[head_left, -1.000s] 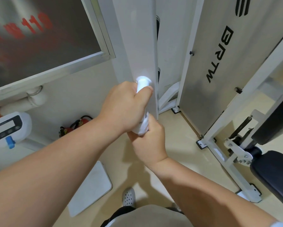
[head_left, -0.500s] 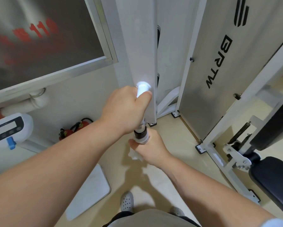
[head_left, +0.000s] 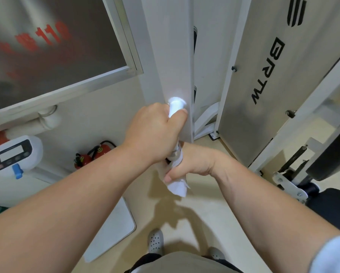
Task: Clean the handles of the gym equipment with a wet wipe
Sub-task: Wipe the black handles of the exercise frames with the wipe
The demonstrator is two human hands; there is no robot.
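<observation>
A: Okay, status? I see the machine's big white upright (head_left: pixel 173 56), with the handle (head_left: pixel 174 110) held just in front of it.
B: Person's left hand (head_left: pixel 153 133) is clenched round the handle's top, just under the end cap (head_left: pixel 177 101). Steadies it.
A: And the right hand (head_left: pixel 192 164)?
B: Clamped round the lower shaft, directly below the left, with the wet wipe (head_left: pixel 178 188) wrapped between palm and bar. Wipe's tail hangs out underneath.
A: Advice?
B: My read: firm squeeze, twist while sliding, full-length strokes. Then swap grips so the patch under the left hand gets wiped too. Refold if it bunches.
</observation>
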